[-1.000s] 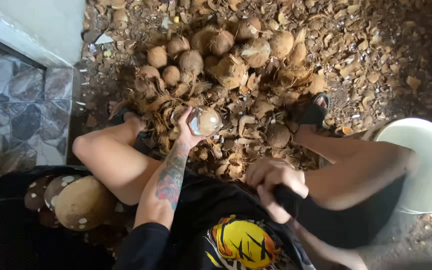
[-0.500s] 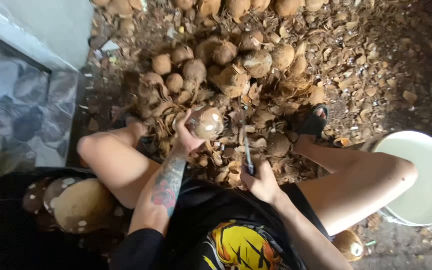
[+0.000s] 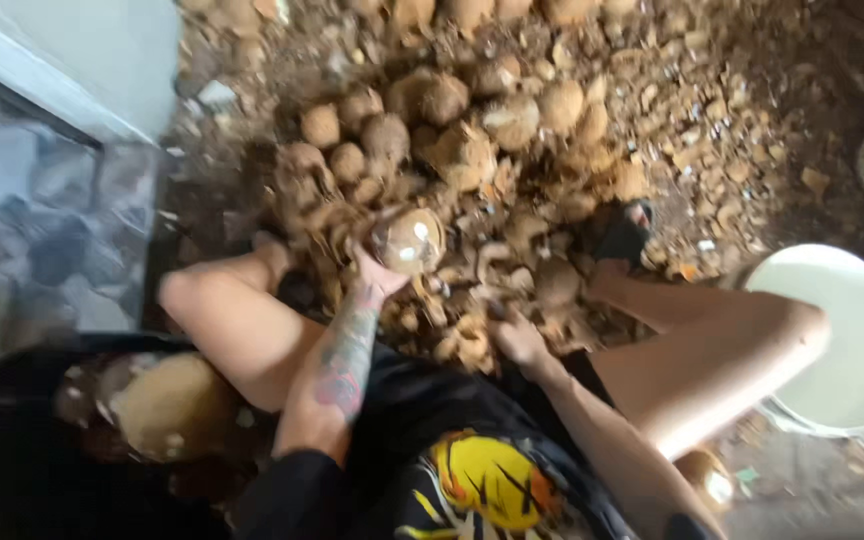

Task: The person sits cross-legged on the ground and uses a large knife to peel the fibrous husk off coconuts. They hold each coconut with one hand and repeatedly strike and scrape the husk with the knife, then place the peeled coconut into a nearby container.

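I sit on the ground with my knees spread. My left hand, its forearm tattooed, is shut on a round, partly peeled coconut and holds it above the husk scraps between my legs. My right hand is low among the husk pieces, closed around a dark knife. The blade is mostly hidden by blur. A heap of brown unpeeled coconuts lies just beyond both hands.
A white bucket stands by my right knee. My right foot in a dark sandal rests on the husks. Brown coconuts in a dark container sit beside my left thigh. A patterned tile floor and a pale wall are on the left.
My right hand came up with the knife blade raised, then dropped down into the husks. My left hand kept the coconut in about the same place. The view has shifted and blurred.
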